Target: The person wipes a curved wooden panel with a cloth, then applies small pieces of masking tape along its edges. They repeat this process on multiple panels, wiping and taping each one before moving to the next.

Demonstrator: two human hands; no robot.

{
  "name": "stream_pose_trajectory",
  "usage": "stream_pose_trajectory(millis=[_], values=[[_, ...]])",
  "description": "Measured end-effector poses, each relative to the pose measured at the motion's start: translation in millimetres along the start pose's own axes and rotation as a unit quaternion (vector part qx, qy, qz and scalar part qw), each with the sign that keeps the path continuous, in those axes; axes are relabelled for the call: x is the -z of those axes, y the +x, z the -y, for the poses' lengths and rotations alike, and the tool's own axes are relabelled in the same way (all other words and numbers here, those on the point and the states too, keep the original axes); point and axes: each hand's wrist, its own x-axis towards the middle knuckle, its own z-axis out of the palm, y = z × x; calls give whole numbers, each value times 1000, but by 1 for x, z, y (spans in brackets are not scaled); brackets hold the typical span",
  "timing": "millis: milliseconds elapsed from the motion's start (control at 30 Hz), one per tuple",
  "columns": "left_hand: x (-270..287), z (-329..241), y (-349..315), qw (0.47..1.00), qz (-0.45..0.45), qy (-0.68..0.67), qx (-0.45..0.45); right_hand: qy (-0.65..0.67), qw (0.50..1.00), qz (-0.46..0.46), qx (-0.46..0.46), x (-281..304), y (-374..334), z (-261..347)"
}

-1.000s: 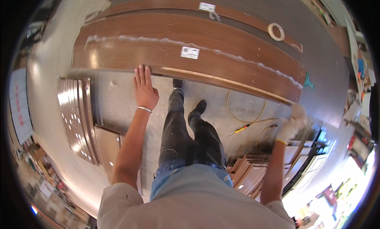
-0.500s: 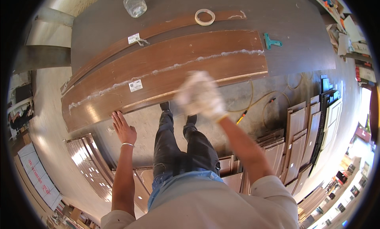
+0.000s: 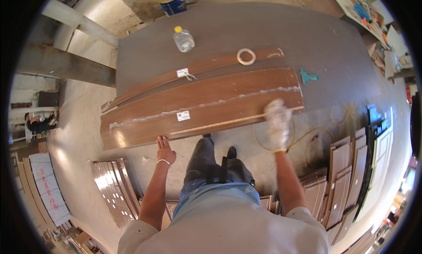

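A long brown wooden panel (image 3: pixel 233 85) lies across the dark table (image 3: pixel 325 47), with an uneven whitish line along its middle and a pale strip along its near edge. My bare left hand (image 3: pixel 166 152), a bracelet at the wrist, rests its outstretched fingertips on that edge, left of centre. Toward the right end of the same edge is my right hand (image 3: pixel 278 124), in a white work glove. Motion blur smears its fingers, so whether they hold anything cannot be made out. A white label (image 3: pixel 183 116) is stuck on the panel. Behind lies a narrow brown strip (image 3: pixel 224 64).
On the table are a roll of tape (image 3: pixel 246 57), a clear bottle with a yellow cap (image 3: pixel 184 41) and a teal scraper (image 3: pixel 309 76). Brown panels (image 3: pixel 340 162) lean at the right, others (image 3: pixel 110 188) at the left. A yellowish hose (image 3: pixel 303 142) crosses the floor.
My gloved right hand has moved right along the panel's near edge, toward its right end. My left hand stays at the edge. The whole view has shifted as my head moved.
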Motion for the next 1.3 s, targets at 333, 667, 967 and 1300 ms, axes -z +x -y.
stream_pose_trajectory(millis=[333,667,967,1300], values=[[130,-51,126,974,-138,-180,-2,646,608,450,-101,137,95,233],[203,-181,246,905,-207,-226,-295,447,816,231,286,156,165,214],[176,-400,311,854,-137,-69,-497,474,830,293,18,164,147,153],[245,-366,177,766,158,-470,-409,680,614,108,-386,176,98,21]])
